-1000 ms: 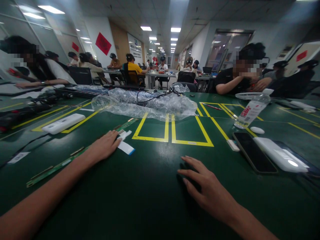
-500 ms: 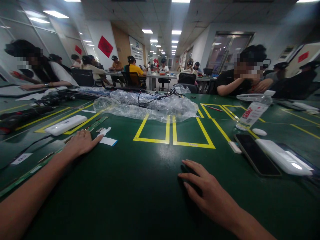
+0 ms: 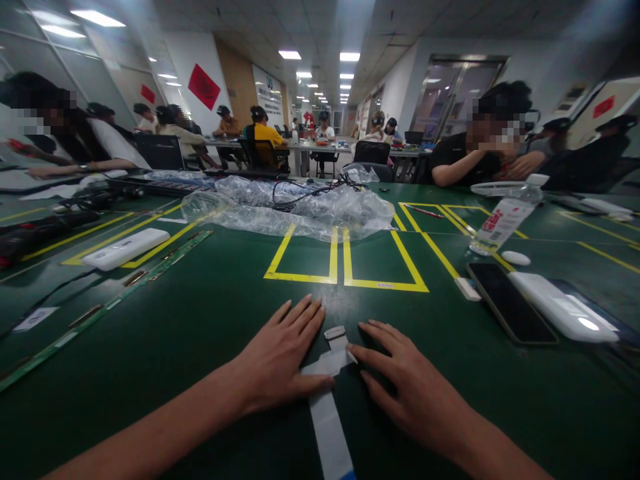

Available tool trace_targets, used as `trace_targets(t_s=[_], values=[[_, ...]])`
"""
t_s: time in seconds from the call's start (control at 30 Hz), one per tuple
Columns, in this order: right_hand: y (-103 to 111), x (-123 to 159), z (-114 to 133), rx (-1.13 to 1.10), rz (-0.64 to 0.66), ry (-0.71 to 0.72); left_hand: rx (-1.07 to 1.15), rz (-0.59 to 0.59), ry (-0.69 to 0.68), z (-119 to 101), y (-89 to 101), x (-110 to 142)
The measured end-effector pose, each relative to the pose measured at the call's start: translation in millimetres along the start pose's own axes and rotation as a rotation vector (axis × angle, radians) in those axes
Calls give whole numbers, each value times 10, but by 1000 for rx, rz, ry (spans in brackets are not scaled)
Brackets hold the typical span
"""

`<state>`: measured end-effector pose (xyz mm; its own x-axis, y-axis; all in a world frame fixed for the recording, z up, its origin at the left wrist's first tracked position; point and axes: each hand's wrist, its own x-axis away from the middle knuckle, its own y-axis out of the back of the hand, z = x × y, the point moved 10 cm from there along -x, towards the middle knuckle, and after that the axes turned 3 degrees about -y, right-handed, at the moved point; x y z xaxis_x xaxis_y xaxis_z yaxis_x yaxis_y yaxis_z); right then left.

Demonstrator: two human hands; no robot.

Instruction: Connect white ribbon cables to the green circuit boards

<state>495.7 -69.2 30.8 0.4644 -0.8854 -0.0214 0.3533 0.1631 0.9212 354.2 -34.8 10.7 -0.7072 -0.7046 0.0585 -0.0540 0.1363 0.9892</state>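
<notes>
A white flat ribbon cable (image 3: 327, 407) with a blue end lies on the green table (image 3: 210, 307) in front of me, running toward the near edge. My left hand (image 3: 280, 357) rests flat on the table at the cable's left, fingers stretched out, thumb touching the cable. My right hand (image 3: 410, 383) lies flat at the cable's right, fingers spread, fingertips touching the cable's upper part near its small connector end (image 3: 335, 332). A long green circuit board strip (image 3: 107, 307) lies far to the left, apart from both hands.
Yellow tape rectangles (image 3: 345, 263) mark the table. Crumpled clear plastic with a black cord (image 3: 300, 207) lies behind them. A phone (image 3: 510, 303), white devices (image 3: 563, 308) (image 3: 125, 248), a tilted water bottle (image 3: 505, 220) and seated people surround the table.
My left hand left the green board strip at the far left and came to the table's middle, bringing the white ribbon cable with it. My right hand stayed put; the cable now lies between both hands.
</notes>
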Motion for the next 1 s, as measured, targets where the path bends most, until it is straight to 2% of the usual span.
trace_targets(t_s=[0.03, 0.1, 0.2, 0.27, 0.33, 0.43, 0.47, 0.53, 0.6, 0.7, 0.8, 0.83, 0.9, 1.0], values=[[-2, 2, 9, 4, 5, 3, 6, 5, -12, -68, -5, 6], [6, -2, 9, -1, 5, -1, 9, 13, -3, -55, -10, 21], [24, -23, -23, -31, -13, -33, -1, -11, 46, 232, 14, 17], [3, -33, -36, -40, 0, -51, -39, -68, 145, 627, 78, 33], [-50, -27, -29, -33, 49, -57, -102, -127, 326, 1192, 162, 144], [-103, 8, -10, -28, 119, -65, -145, -196, 676, 2115, 296, 574], [-94, 20, -5, -29, 123, -67, -140, -223, 770, 2356, 343, 755], [-52, 35, 5, -31, 109, -65, -130, -266, 890, 2678, 422, 1069], [-10, 38, 8, -35, 90, -63, -124, -283, 924, 2813, 464, 1241], [1, 30, -3, -41, 86, -63, -99, -255, 892, 2803, 438, 1208], [-5, 23, -15, -30, 77, -48, -60, -185, 796, 2561, 352, 922], [-6, 23, -19, -25, 72, -43, -45, -154, 732, 2396, 315, 788], [-9, 25, -20, -16, 65, -28, -16, -92, 573, 1931, 240, 517], [2, 26, 3, -14, 49, 5, 34, -39, 269, 997, 151, 201]])
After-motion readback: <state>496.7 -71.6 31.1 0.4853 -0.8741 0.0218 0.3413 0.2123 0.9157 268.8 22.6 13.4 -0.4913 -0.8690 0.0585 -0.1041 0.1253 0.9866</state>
